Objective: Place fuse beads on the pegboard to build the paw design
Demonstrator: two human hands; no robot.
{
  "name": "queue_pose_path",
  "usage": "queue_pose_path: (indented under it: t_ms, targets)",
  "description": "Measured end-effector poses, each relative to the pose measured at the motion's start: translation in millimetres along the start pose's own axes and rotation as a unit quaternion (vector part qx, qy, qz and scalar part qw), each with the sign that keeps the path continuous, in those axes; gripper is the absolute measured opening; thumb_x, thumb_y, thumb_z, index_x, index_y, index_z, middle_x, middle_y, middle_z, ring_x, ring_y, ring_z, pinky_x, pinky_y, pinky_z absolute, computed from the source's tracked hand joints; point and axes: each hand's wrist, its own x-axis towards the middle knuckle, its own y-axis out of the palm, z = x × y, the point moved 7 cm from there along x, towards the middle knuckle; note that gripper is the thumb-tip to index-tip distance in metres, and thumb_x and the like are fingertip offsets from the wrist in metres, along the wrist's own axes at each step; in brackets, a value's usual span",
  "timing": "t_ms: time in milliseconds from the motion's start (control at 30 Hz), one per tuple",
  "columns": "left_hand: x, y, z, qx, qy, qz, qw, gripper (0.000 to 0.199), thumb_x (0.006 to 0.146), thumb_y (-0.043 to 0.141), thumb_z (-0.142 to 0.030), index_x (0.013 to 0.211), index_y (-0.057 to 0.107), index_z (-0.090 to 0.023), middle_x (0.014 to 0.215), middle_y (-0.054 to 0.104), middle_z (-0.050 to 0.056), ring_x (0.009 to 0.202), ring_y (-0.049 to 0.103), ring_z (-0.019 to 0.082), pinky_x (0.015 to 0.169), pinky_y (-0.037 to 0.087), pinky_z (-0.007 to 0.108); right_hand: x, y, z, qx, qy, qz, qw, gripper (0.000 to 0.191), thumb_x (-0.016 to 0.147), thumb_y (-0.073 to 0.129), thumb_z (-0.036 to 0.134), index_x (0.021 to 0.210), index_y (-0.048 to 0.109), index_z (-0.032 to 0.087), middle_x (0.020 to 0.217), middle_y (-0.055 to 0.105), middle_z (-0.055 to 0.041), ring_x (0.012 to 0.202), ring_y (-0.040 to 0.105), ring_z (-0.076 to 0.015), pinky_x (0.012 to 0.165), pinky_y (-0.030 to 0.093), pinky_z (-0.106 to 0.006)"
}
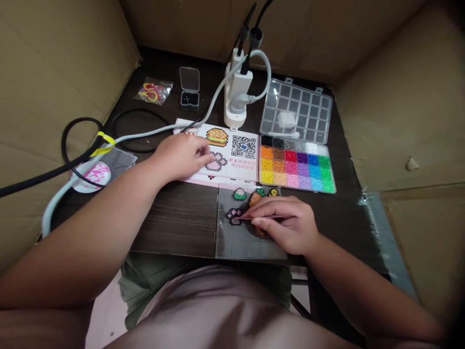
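Note:
My right hand (285, 225) is closed around pink tweezers (271, 217), their tips over a paw of fuse beads (234, 216) with a black outline and pink inside. The paw lies on a clear pegboard (232, 245) at the table's front edge. Beside it on the board are a small green and white bead figure (240, 194), a yellow one (273, 192) and a larger orange one (255, 198), partly hidden by my right hand. My left hand (181, 155) rests on the pattern sheet (243, 167), fingers loosely bent and apart, next to the printed pink paw (217, 162).
A bead box (298, 162) with many colours stands open at the right. Behind the sheet rises a white power strip (236, 97) with cables. At the left, a round dish of pink beads (92, 175) sits under cables. Farther back are a small black-bead box (190, 99) and a bag (154, 91).

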Motion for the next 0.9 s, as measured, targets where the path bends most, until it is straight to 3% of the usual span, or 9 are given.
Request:
queue_pose_path:
  t_ms: [300, 533, 767, 900]
  targets:
    - [0, 0.2, 0, 0.009, -0.001, 0.005, 1.000, 0.030, 0.092, 0.065, -0.051, 0.088, 0.076, -0.023, 0.073, 0.068, 0.003, 0.071, 0.058, 0.020, 0.068, 0.036, 0.035, 1, 1, 0, 0.000, 0.003, 0.007, 1.000, 0.012, 0.096, 0.076, 0.022, 0.086, 0.083, 0.020, 0.080, 0.085, -0.0091, 0.071, 0.082, -0.0200, 0.072, 0.068, -0.030]
    - [1, 0.8, 1, 0.000, 0.001, 0.001, 1.000, 0.031, 0.090, 0.066, -0.053, 0.090, 0.077, -0.024, 0.076, 0.071, 0.003, 0.079, 0.062, 0.022, 0.072, 0.038, 0.035, 2, 0, 2, 0.013, -0.010, 0.001, 1.000, 0.008, 0.094, 0.078, 0.017, 0.089, 0.083, 0.020, 0.082, 0.085, -0.0086, 0.072, 0.082, -0.0188, 0.073, 0.067, -0.027]
    - [1, 0.9, 1, 0.003, 0.001, 0.005, 1.000, 0.032, 0.092, 0.065, -0.053, 0.091, 0.078, -0.023, 0.074, 0.070, 0.003, 0.075, 0.061, 0.021, 0.070, 0.037, 0.034, -3, -11, -3, -0.012, 0.041, -0.027, 0.999, 0.007, 0.093, 0.080, 0.022, 0.087, 0.085, 0.022, 0.081, 0.085, -0.0089, 0.072, 0.082, -0.0215, 0.072, 0.069, -0.031]
    - [0, 0.2, 1, 0.007, -0.001, 0.004, 1.000, 0.030, 0.091, 0.066, -0.052, 0.091, 0.078, -0.024, 0.075, 0.070, 0.003, 0.074, 0.060, 0.020, 0.069, 0.037, 0.034, -4, -11, -3, -0.005, 0.018, -0.020, 1.000, 0.008, 0.094, 0.079, 0.020, 0.087, 0.084, 0.019, 0.080, 0.084, -0.0098, 0.071, 0.082, -0.0205, 0.073, 0.069, -0.030]
